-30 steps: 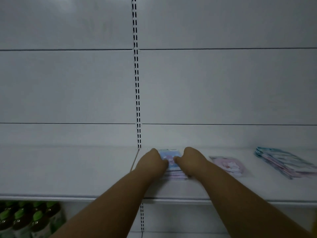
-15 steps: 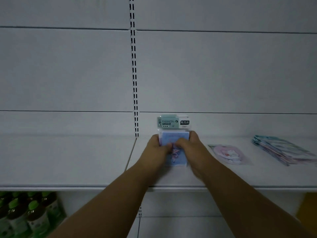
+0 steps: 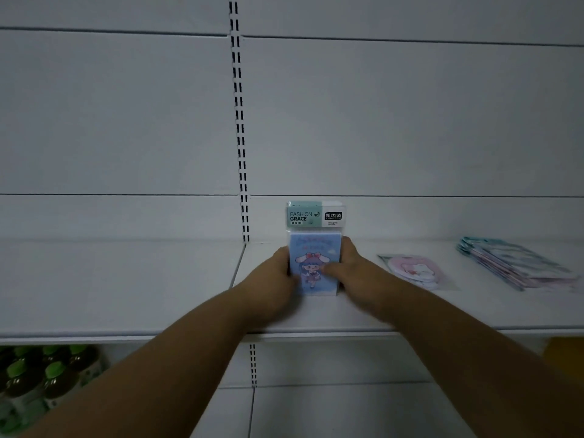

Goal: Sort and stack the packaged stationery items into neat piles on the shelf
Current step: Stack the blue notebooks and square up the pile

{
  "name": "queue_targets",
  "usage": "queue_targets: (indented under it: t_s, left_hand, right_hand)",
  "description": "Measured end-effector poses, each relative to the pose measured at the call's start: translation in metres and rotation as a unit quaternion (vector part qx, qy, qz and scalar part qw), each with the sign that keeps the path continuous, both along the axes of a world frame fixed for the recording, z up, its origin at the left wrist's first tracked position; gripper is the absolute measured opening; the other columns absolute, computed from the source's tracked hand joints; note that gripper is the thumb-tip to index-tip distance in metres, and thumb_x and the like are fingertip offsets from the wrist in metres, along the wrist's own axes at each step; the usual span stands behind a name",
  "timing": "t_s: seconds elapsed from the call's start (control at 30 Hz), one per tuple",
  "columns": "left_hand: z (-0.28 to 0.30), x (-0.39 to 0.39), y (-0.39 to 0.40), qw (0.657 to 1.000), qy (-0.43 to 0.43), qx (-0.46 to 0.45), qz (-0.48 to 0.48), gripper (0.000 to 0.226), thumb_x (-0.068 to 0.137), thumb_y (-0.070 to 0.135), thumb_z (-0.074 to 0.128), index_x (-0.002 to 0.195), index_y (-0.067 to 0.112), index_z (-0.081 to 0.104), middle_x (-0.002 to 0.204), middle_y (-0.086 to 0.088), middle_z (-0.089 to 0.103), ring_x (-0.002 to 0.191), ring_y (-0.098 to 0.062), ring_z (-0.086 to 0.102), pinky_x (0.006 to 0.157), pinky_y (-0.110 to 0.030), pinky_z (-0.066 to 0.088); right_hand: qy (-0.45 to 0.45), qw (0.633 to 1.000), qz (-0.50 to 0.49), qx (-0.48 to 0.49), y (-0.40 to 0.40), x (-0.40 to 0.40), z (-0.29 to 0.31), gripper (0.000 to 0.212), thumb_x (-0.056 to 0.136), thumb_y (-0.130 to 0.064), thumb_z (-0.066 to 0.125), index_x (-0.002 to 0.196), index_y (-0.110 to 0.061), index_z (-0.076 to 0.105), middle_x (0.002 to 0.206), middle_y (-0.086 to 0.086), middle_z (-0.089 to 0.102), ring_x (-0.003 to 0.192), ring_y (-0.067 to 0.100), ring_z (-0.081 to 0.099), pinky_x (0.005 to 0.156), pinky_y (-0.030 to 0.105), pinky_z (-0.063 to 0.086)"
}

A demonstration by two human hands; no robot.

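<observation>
White metal shelving fills the frame, its flat panels split by a slotted upright (image 3: 239,121) above centre. At lower centre the left hand (image 3: 271,279) and right hand (image 3: 354,273) clamp a packet of sticky notes (image 3: 315,251) between them, fingers (image 3: 330,268) closed on its sides, holding it upright on the shelf (image 3: 126,286). Its glossy wrap shows a blue cartoon girl and a teal header reading "FASHION GRACE"; both hands hide its lower edges. Just right lies a flat pink round-shaped packet (image 3: 414,270), blurred. Further right, a slanted pile of thin packets (image 3: 512,263) nears the frame edge. Green-capped bottles (image 3: 41,380) sit dim at lower left, partly cut off.
</observation>
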State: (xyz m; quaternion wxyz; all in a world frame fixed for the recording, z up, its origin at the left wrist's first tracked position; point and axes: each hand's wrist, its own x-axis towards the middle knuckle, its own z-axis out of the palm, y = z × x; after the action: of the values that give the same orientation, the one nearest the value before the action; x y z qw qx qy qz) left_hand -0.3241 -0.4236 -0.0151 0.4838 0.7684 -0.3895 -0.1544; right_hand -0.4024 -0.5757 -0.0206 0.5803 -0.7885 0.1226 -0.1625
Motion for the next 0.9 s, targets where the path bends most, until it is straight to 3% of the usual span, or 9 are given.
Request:
queue_targets:
  t_s: [0.1, 0.23, 0.37, 0.57, 0.73, 0.83, 0.9]
  left_hand:
    - [-0.004, 0.009, 0.003, 0.995, -0.073, 0.057, 0.041, 0.034, 0.098, 0.014, 0.051, 0.131, 0.021, 0.051, 0.127, 0.004, 0.063, 0.104, -0.010, 0.058, 0.069, -0.012, 0.041]
    - [-0.006, 0.010, -0.001, 0.992, -0.092, 0.070, 0.056, 0.033, 0.098, 0.016, 0.053, 0.130, 0.022, 0.049, 0.127, 0.003, 0.062, 0.105, -0.011, 0.057, 0.077, -0.019, 0.043]
    - [-0.006, 0.010, -0.001, 0.990, -0.095, 0.076, 0.065, 0.033, 0.098, 0.018, 0.053, 0.130, 0.023, 0.050, 0.124, 0.004, 0.063, 0.104, -0.011, 0.059, 0.077, -0.021, 0.045]
    - [-0.005, 0.012, -0.001, 0.987, -0.117, 0.087, 0.074, 0.034, 0.097, 0.020, 0.054, 0.131, 0.023, 0.051, 0.123, 0.004, 0.065, 0.106, -0.014, 0.063, 0.084, -0.030, 0.053]
    - [-0.008, 0.011, -0.001, 0.986, -0.124, 0.087, 0.069, 0.033, 0.097, 0.020, 0.054, 0.130, 0.023, 0.050, 0.125, 0.004, 0.065, 0.106, -0.013, 0.063, 0.088, -0.032, 0.054]
    - [-0.005, 0.011, -0.002, 0.989, -0.102, 0.076, 0.070, 0.031, 0.097, 0.020, 0.055, 0.129, 0.022, 0.052, 0.121, 0.003, 0.066, 0.102, -0.011, 0.063, 0.081, -0.027, 0.053]
    - [0.003, 0.014, -0.003, 0.990, -0.092, 0.064, 0.085, 0.025, 0.097, 0.022, 0.055, 0.122, 0.020, 0.055, 0.110, 0.003, 0.069, 0.091, -0.011, 0.065, 0.075, -0.027, 0.054]
  right_hand:
    - [0.055, 0.990, 0.018, -0.125, -0.012, -0.012, 0.004, 0.036, 0.095, -0.022, 0.056, 0.127, -0.032, 0.041, 0.123, -0.005, 0.061, 0.107, 0.014, 0.063, 0.092, 0.033, 0.054]
    - [0.037, 0.978, -0.011, -0.207, -0.015, -0.015, 0.004, 0.035, 0.096, -0.024, 0.056, 0.130, -0.023, 0.049, 0.117, -0.008, 0.062, 0.099, 0.010, 0.062, 0.070, 0.012, 0.047]
    - [0.024, 0.976, -0.010, -0.215, -0.019, -0.012, 0.002, 0.033, 0.094, -0.023, 0.058, 0.126, -0.021, 0.052, 0.116, -0.003, 0.065, 0.098, 0.013, 0.064, 0.074, 0.018, 0.053]
    - [0.012, 0.975, -0.030, -0.219, -0.026, -0.007, -0.004, 0.028, 0.089, -0.029, 0.066, 0.114, -0.019, 0.059, 0.108, -0.001, 0.069, 0.094, 0.014, 0.069, 0.083, 0.040, 0.059]
    - [0.004, 0.977, -0.029, -0.213, -0.029, -0.006, -0.007, 0.029, 0.087, -0.029, 0.068, 0.114, -0.019, 0.062, 0.107, -0.002, 0.071, 0.094, 0.012, 0.069, 0.083, 0.036, 0.060]
    - [-0.002, 0.979, -0.033, -0.200, -0.029, -0.003, -0.006, 0.029, 0.087, -0.029, 0.069, 0.113, -0.017, 0.062, 0.104, 0.000, 0.072, 0.092, 0.014, 0.071, 0.083, 0.038, 0.060]
    - [-0.003, 0.983, -0.053, -0.175, -0.029, 0.001, 0.000, 0.024, 0.087, -0.030, 0.068, 0.106, -0.017, 0.062, 0.094, 0.002, 0.073, 0.080, 0.014, 0.071, 0.073, 0.032, 0.060]
